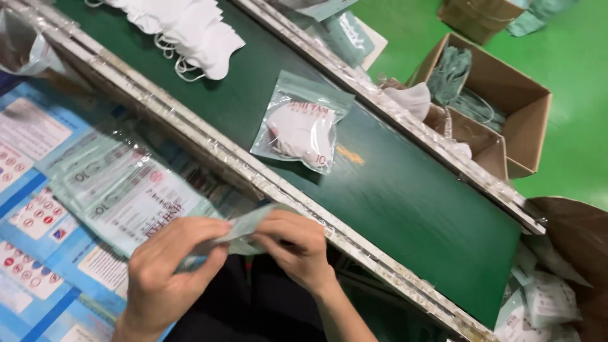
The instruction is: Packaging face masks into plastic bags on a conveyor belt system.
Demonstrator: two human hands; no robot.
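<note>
Empty pouch (pixel 244 229) pinched between left hand (pixel 166 269) and right hand (pixel 296 246), at near edge of conveyor belt (pixel 405 196); stack of pouches (pixel 123 190) on bench (pixel 38 209) just left of hands; filled pouch (pixel 303 123) on belt beyond hands; pile of masks (pixel 190 28) farther up belt; cardboard box (pixel 506 107) on floor right of belt; bagged pouches (pixel 544 304) at lower right.

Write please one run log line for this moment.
left hand: holds empty pouch | right hand: pinches same pouch | conveyor belt: one filled mask pouch, loose white masks
</note>
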